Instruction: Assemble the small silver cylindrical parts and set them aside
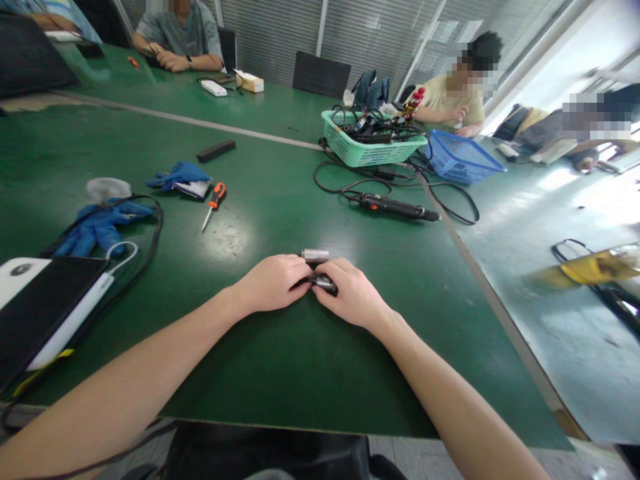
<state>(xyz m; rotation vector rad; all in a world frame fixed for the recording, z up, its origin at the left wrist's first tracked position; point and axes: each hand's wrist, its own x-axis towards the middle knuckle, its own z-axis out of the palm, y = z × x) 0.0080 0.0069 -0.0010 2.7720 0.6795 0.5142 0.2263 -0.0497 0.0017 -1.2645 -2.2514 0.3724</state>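
Observation:
My left hand and my right hand meet low over the green table. In my right hand, between thumb and fingers, is a small dark and silver metal cylinder. The fingers of my left hand are closed at its left end, round a dark part mostly hidden by them. Just beyond my fingertips lies a silver metal cylinder on its side. An orange and black screwdriver rests farther off to the left.
A corded black electric screwdriver lies at right, before a green basket of cables and a blue basket. Left are blue gloves, a phone and a black bar. Other people sit around the table.

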